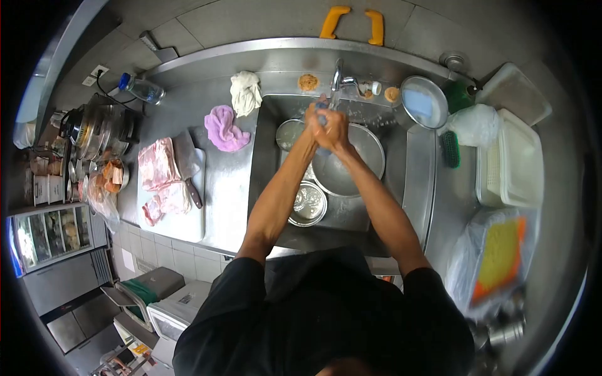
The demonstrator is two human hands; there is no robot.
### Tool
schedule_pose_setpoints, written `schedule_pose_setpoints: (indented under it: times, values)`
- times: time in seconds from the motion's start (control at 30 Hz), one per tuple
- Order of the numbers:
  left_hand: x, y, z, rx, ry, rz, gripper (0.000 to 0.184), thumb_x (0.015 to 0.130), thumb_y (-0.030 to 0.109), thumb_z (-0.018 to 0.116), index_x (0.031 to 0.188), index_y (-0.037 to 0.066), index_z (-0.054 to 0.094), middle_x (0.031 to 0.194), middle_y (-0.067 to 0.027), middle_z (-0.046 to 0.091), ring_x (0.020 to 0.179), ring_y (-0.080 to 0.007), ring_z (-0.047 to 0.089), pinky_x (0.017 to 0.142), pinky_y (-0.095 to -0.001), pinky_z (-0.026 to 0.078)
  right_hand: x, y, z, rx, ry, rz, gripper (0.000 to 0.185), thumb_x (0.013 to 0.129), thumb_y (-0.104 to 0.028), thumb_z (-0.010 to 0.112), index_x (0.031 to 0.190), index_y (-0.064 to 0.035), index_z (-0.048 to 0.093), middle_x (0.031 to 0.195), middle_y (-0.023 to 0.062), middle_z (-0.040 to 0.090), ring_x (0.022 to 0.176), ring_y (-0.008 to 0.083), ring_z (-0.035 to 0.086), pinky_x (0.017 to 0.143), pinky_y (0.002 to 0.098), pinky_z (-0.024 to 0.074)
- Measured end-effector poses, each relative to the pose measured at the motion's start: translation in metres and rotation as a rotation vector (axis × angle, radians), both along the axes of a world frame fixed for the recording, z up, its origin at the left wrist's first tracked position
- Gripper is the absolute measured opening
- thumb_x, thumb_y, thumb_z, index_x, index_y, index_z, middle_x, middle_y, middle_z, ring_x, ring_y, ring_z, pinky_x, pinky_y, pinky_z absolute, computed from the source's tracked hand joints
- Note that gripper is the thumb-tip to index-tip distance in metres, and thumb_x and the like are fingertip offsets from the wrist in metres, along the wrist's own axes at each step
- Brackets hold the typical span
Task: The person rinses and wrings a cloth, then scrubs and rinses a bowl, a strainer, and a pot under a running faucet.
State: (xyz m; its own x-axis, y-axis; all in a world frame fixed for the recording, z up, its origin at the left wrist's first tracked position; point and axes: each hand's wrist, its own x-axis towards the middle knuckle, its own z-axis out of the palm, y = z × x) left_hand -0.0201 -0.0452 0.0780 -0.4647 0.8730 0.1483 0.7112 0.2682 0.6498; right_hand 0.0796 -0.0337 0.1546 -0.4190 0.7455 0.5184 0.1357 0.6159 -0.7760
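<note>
Over the sink (266, 182), my left hand (312, 119) and my right hand (333, 130) are pressed together under the running faucet (338, 76). Both are closed around a blue-grey cloth (322, 118), mostly hidden by my fingers; its lower end hangs below my hands. Water splashes off to the right. Beneath my hands lies a large metal bowl (357, 166). A smaller round metal pan (290, 134) is at its left, and a metal bowl holding water (308, 203) sits nearer to me.
Left of the sink, raw meat (157, 164) and a cleaver (185, 156) lie on a white cutting board (191, 219). A purple cloth (226, 129) and a white cloth (245, 93) are nearby. At right are a green brush (450, 149), a metal bowl (407, 84) and plastic containers (523, 156).
</note>
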Motion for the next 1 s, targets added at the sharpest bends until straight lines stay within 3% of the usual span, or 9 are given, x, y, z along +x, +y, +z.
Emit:
schedule_pose_setpoints:
  times: [0.07, 0.2, 0.3, 0.47, 0.6, 0.67, 0.7, 0.93, 1.0]
  values:
    - [0.008, -0.019, 0.008, 0.394, -1.268, 0.071, 0.023, 0.088, 0.027, 0.047, 0.088, 0.006, 0.058, 0.083, -0.0049, 0.057, 0.072, -0.0152, 0.052, 0.065, -0.0312, 0.045, -0.001, -0.007, 0.005, 0.106, -0.001, 0.111, 0.031, 0.078, -0.030, 0.062, 0.066, -0.0009, 0.062, 0.056, 0.0190, 0.057, 0.051, 0.0337, 0.059, 0.050, 0.0400, 0.0439]
    - [0.003, -0.040, 0.070, 0.126, -0.887, -0.054, 0.038, 0.081, 0.015, 0.050, 0.116, 0.000, 0.051, 0.097, -0.0128, 0.059, 0.089, -0.0183, 0.054, 0.079, -0.0315, 0.044, -0.006, 0.047, -0.010, -0.260, -0.122, -0.021, 0.051, 0.083, -0.048, 0.056, 0.085, 0.0031, 0.064, 0.076, 0.0232, 0.062, 0.077, 0.0364, 0.062, 0.067, 0.0398, 0.0463]
    - [0.001, -0.048, 0.104, -0.063, -0.710, -0.347, 0.041, 0.078, 0.016, 0.055, 0.114, -0.002, 0.053, 0.095, -0.0186, 0.062, 0.087, -0.0250, 0.059, 0.077, -0.0330, 0.045, -0.009, 0.055, -0.006, -0.104, -0.238, -0.032, 0.054, 0.083, -0.049, 0.056, 0.091, 0.0042, 0.061, 0.090, 0.0232, 0.061, 0.088, 0.0327, 0.061, 0.076, 0.0369, 0.0454]
    - [0.003, -0.034, 0.087, 0.162, -0.249, -0.292, 0.034, 0.078, 0.027, 0.061, 0.092, -0.004, 0.062, 0.080, -0.0279, 0.061, 0.073, -0.0345, 0.062, 0.068, -0.0378, 0.046, 0.013, 0.045, 0.017, -0.659, -0.033, 0.482, 0.050, 0.083, -0.046, 0.060, 0.102, -0.0001, 0.060, 0.099, 0.0122, 0.060, 0.098, 0.0173, 0.052, 0.082, 0.0309, 0.0410]
    - [0.000, -0.043, 0.124, -0.043, -0.284, -0.041, 0.047, 0.081, 0.045, 0.060, 0.086, -0.002, 0.064, 0.065, -0.0213, 0.060, 0.059, -0.0323, 0.058, 0.061, -0.0402, 0.044, 0.061, 0.056, -0.012, -0.383, -0.413, 0.616, 0.046, 0.077, -0.039, 0.071, 0.099, -0.0005, 0.059, 0.088, 0.0062, 0.064, 0.084, 0.0129, 0.057, 0.077, 0.0270, 0.0436]
    - [0.000, -0.050, 0.119, -0.052, -0.189, 0.022, 0.048, 0.085, 0.038, 0.061, 0.065, -0.006, 0.059, 0.054, -0.0128, 0.049, 0.058, -0.0139, 0.048, 0.057, -0.0330, 0.041, 0.082, 0.084, -0.062, -0.418, -0.478, 0.516, 0.044, 0.075, -0.037, 0.072, 0.098, -0.0010, 0.059, 0.087, 0.0041, 0.063, 0.082, 0.0113, 0.056, 0.075, 0.0265, 0.0436]
    - [0.003, -0.052, 0.118, 0.412, -0.233, -0.107, 0.039, 0.088, 0.034, 0.058, 0.080, -0.004, 0.063, 0.070, -0.0111, 0.059, 0.071, -0.0102, 0.051, 0.068, -0.0287, 0.042, 0.088, 0.086, -0.069, -0.460, -0.538, 0.425, 0.042, 0.074, -0.034, 0.074, 0.096, -0.0016, 0.059, 0.086, 0.0019, 0.062, 0.081, 0.0096, 0.055, 0.074, 0.0260, 0.0435]
    - [0.026, -0.006, 0.032, 0.615, -1.097, 0.203, 0.027, 0.090, 0.029, 0.053, 0.098, 0.003, 0.058, 0.086, 0.0008, 0.059, 0.076, -0.0116, 0.052, 0.064, -0.0322, 0.044, 0.044, 0.021, -0.018, -0.583, 0.437, -0.054, 0.025, 0.076, -0.024, 0.071, 0.082, -0.0051, 0.056, 0.074, -0.0032, 0.055, 0.069, 0.0047, 0.048, 0.063, 0.0194, 0.0398]
    - [0.005, 0.015, -0.031, 0.643, -1.340, -0.029, 0.027, 0.090, 0.023, 0.052, 0.108, 0.003, 0.055, 0.093, -0.0027, 0.059, 0.083, -0.0137, 0.054, 0.072, -0.0303, 0.044, 0.016, -0.020, 0.016, -0.458, 0.313, -0.054, 0.024, 0.076, -0.024, 0.068, 0.070, -0.0047, 0.055, 0.065, -0.0036, 0.054, 0.058, 0.0082, 0.045, 0.056, 0.0233, 0.0406]
